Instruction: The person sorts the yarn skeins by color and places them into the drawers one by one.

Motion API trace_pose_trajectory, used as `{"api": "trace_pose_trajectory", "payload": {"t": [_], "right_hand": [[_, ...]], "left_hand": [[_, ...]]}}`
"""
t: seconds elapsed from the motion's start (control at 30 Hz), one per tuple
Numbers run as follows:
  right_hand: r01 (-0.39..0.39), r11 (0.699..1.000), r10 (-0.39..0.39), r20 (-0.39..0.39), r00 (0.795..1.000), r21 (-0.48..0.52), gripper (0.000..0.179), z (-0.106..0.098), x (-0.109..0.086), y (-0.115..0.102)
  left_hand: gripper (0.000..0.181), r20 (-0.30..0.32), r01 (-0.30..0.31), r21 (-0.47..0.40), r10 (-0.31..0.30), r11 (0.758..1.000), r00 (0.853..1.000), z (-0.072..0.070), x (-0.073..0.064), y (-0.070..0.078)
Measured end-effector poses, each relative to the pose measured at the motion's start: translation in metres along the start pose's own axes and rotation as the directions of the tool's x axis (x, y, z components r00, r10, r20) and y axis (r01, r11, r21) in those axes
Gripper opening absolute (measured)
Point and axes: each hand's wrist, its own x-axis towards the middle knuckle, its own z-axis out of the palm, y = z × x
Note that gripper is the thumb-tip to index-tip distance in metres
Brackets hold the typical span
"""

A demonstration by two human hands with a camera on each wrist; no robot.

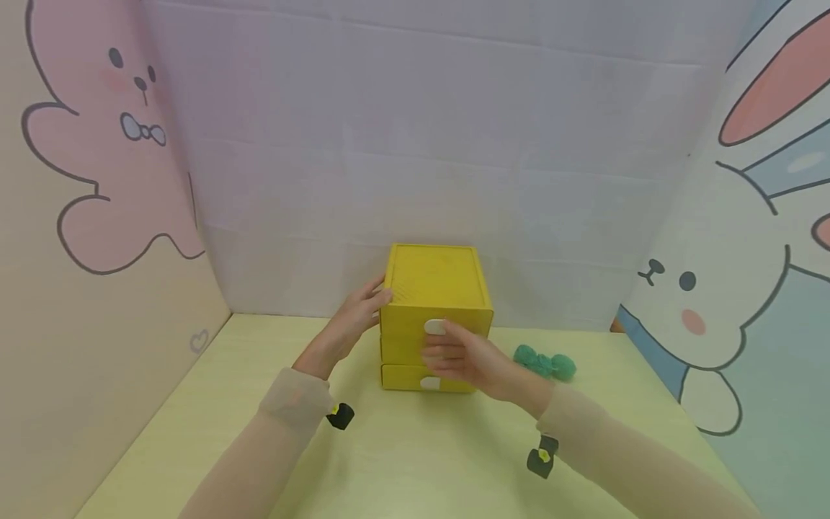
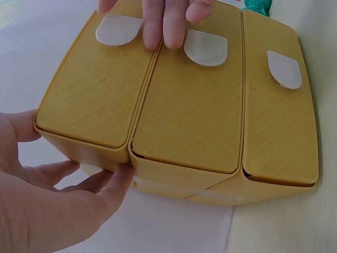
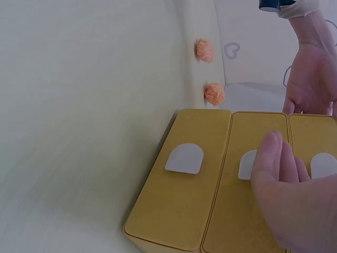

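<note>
The cabinet (image 1: pixel 437 277) is yellow, three-drawered, faintly crosshatched, with rounded white handles (image 2: pixel 206 48).

There are three drawers (image 2: pixel 187 116), three handles (image 2: pixel 206 48), five yarn balls (image 3: pixel 215 94).

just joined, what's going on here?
A person's left hand rests against the left side of a yellow three-drawer cabinet. Their right hand is at the front, fingertips between the top and middle white handles; contact is unclear. All three drawers look shut, and green yarn balls lie to the right.
</note>
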Motion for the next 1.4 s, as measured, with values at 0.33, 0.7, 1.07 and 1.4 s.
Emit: {"api": "trace_pose_trajectory", "payload": {"t": [0.33,0.7,1.07,1.4], "right_hand": [[0.032,0.994,-0.039,-0.066,0.997,-0.103,0.056,-0.017,-0.019,0.010],[-0.044,0.994,0.029,-0.148,0.989,-0.100,0.053,-0.017,-0.021,0.028],[-0.100,0.994,0.097,-0.046,0.994,-0.053,0.069,-0.008,-0.011,0.042],[-0.118,0.987,0.119,-0.005,0.993,0.110,0.074,-0.001,0.005,0.047]], "left_hand": [[0.067,0.008,0.006,0.013,-0.006,1.000,1.000,-0.003,-0.003,0.001],[0.067,0.014,-0.004,-0.006,0.004,1.000,1.000,-0.002,-0.002,0.001],[0.066,0.012,0.003,-0.004,-0.003,1.000,1.000,-0.001,-0.001,0.002],[0.066,0.014,-0.009,-0.010,0.009,1.000,1.000,0.002,-0.001,0.001]]}}
